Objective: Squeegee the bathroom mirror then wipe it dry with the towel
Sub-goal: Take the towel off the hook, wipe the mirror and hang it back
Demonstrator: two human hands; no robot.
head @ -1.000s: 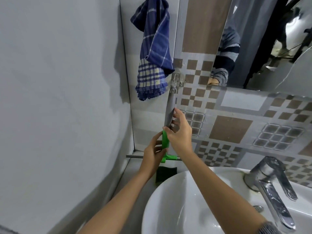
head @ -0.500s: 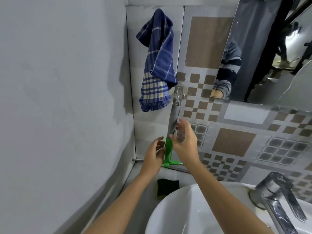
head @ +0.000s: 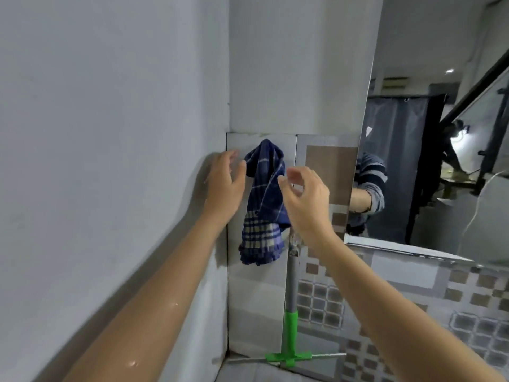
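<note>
While the mirror [head: 429,161] fills the wall to the right, the towel [head: 264,205] hangs bunched in the corner just left of it, above the squeegee [head: 291,312], which hangs from a hook [head: 294,244] right under the towel's hem. A careless pull could drag the cloth over that hook and knock the squeegee loose, or the bunch could slip through a loose pinch. The left hand [head: 224,186] is spread wide beside the towel, fingers [head: 230,157] released, holding nothing. The right hand [head: 305,198] is half curled, fingers [head: 294,173] near the cloth's edge but not closed on it.
</note>
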